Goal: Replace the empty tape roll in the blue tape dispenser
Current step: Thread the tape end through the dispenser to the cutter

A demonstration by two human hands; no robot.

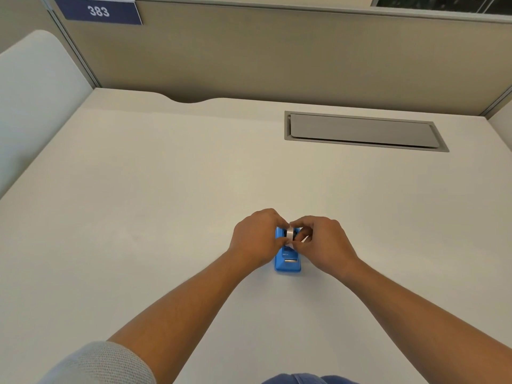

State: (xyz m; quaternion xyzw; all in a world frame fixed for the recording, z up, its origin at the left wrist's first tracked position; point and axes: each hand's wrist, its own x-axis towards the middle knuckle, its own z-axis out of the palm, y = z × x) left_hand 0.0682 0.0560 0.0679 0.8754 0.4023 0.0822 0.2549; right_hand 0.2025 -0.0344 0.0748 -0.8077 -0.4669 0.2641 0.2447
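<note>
Pinching a pale tape roll [289, 233] from both sides, left hand [256, 239], right hand [324, 242], blue tape dispenser [288, 263] beneath

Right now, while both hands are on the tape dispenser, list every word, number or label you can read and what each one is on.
"383": white digits on the dark blue sign at the top of the partition, upper left.
Blue tape dispenser: faint marks on its top face, too small and blurred to read.
Tape roll, held between the left hand and right hand: no print visible.
Desk and grey cable hatch: no text.
</note>
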